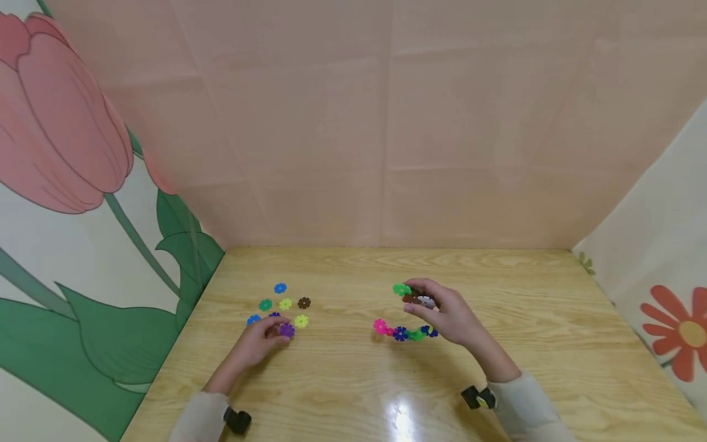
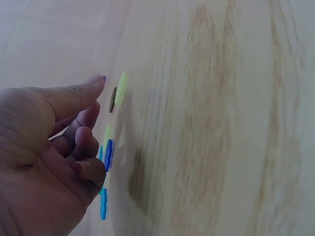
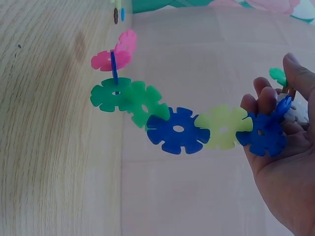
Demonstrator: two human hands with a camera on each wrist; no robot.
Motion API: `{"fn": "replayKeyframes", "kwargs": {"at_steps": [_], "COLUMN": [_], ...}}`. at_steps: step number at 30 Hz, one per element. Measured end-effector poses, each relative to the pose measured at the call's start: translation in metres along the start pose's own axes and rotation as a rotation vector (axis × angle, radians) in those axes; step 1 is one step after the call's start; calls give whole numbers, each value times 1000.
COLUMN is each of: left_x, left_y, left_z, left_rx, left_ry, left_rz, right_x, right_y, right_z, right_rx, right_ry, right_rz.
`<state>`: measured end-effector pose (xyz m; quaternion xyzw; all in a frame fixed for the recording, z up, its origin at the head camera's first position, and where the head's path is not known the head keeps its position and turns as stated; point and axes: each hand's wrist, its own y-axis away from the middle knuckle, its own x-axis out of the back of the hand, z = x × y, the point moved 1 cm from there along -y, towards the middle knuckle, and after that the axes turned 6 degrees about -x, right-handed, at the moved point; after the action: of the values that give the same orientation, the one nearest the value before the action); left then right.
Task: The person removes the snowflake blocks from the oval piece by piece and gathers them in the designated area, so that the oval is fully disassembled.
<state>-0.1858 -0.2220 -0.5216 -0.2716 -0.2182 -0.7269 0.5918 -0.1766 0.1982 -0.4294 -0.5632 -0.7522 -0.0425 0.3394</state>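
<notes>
Head view: person at a wooden desk [image 1: 331,380], both hands out over it, well apart. Left hand [image 1: 258,341] pinches a purple disc [image 1: 286,330] between thumb and fingertips. Loose discs [image 1: 301,321], flower-shaped, blue, green, yellow and brown, lie on the desk just beside and beyond that hand. Right hand [image 1: 450,313] has thumb and fingers curled on a chain [image 1: 400,333] of joined flower discs; green, brown and white ones at the fingertips, the pink end out to the hand's left and lower.

Left wrist view: only a purple speck of the pinched disc shows, at a fingertip; lower fingers curled. Yellow and brown discs edge-on just past the tip, blue ones by the lower fingers.

Right wrist view: from the palm the chain runs out blue, yellow, blue, two greens, blue edge-on, two pinks. Pieces by the thumb partly hidden. Can't tell if the pink end touches the desk.
</notes>
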Motion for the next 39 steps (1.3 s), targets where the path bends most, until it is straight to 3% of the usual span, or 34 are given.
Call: {"fn": "replayKeyframes", "kwargs": {"at_steps": [12, 22, 31, 39], "left_x": [3, -1, -1, -2], "left_y": [3, 3, 5, 8], "left_z": [-2, -7, -4, 2], "left_rx": [51, 41, 9, 6], "left_ry": [-44, -98, -219, -267], "left_rz": [-20, -17, -13, -15], "right_x": [2, -1, -3, -4], "right_y": [0, 0, -1, -1], "right_z": [0, 3, 0, 0], "right_rx": [-46, -47, -7, -31], "right_ry": [-28, -49, -46, -75], "right_rz": [-3, -25, -3, -17]}}
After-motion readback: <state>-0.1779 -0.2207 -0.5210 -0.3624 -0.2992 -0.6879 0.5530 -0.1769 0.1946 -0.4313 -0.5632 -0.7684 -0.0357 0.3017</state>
